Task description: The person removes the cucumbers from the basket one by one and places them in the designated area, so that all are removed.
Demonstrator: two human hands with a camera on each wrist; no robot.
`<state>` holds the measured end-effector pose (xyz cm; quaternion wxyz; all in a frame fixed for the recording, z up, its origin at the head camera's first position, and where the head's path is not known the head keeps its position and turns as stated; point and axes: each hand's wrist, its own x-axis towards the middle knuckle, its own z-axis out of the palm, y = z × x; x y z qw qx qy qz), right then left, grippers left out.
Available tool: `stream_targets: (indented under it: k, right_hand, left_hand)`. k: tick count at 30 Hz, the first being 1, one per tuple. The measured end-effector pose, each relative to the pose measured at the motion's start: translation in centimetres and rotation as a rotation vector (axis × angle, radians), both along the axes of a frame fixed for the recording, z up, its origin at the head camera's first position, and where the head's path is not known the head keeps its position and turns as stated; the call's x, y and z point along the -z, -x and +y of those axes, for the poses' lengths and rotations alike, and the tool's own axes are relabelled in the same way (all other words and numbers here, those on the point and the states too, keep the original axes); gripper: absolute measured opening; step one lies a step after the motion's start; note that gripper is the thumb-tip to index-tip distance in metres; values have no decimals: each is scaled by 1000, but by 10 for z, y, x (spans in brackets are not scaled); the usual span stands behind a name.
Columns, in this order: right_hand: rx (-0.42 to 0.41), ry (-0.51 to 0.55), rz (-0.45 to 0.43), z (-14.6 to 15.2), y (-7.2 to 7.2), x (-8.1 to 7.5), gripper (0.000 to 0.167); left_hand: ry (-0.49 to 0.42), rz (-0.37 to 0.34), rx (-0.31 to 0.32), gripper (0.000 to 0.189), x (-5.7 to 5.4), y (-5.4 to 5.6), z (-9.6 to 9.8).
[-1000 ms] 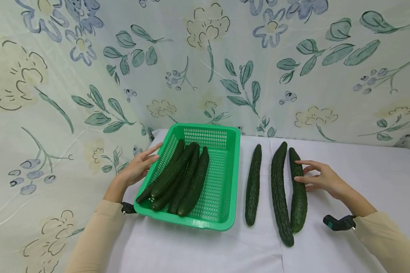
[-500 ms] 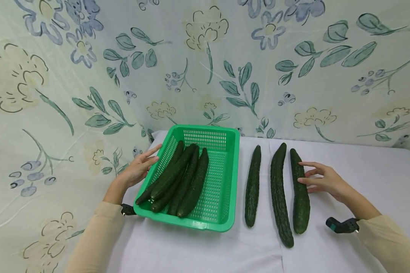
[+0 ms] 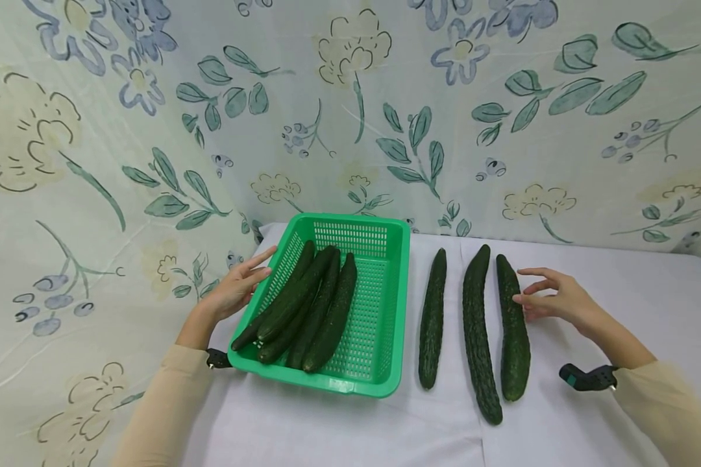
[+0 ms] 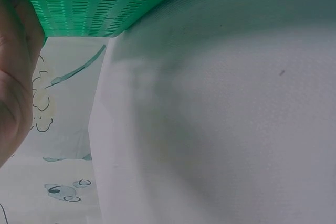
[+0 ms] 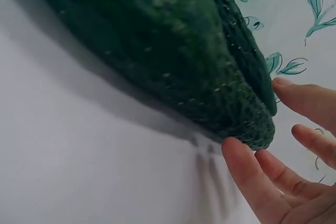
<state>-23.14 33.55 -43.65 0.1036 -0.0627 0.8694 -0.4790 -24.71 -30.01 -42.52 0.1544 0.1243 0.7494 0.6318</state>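
Note:
My left hand point(image 3: 231, 293) rests against the left side of a green plastic basket point(image 3: 404, 292), its fingers extended along the wall. Several dark green cucumbers point(image 3: 333, 311) lie together in the basket's left part. On the cloth to the right lie three more: a cucumber point(image 3: 433, 318) nearest the basket, a longer curved cucumber point(image 3: 478, 331), and a rightmost cucumber point(image 3: 514, 337). My right hand point(image 3: 561, 299) is at the right side of that last one, fingers loosely spread and not wrapped round it. In the right wrist view, the thumb point(image 5: 247, 169) is close to the cucumber's edge.
A white cloth point(image 3: 350, 428) covers the table. Behind it hangs a floral curtain point(image 3: 327, 117), which also runs along the left side. A dark wrist camera point(image 3: 587, 377) sits at my right wrist.
The rightmost cucumber has shifted slightly right, away from the curved one, and now lies still. My right hand has drawn back a little to the right of it. The left hand and basket have stayed put.

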Motion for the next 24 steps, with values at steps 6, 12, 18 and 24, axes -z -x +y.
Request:
stream_targets:
  k: [6,12,18,24]
  right_hand:
    - [-1,-3,45,-5,4,-16,74]
    - [12,42,45,-17,8,-32,72]
    - [15,90,21,-33,14,-49,72]
    - [3,95,10,-50,21,-66,74]
  left_hand:
    - [-10,5,5,56,-1,-1,0]
    - [-12,3,12,57,-2,0,-1]
    - [-8,9,4,57,-1,0,-1]
    - [-6,9,0,56,0,0,-1]
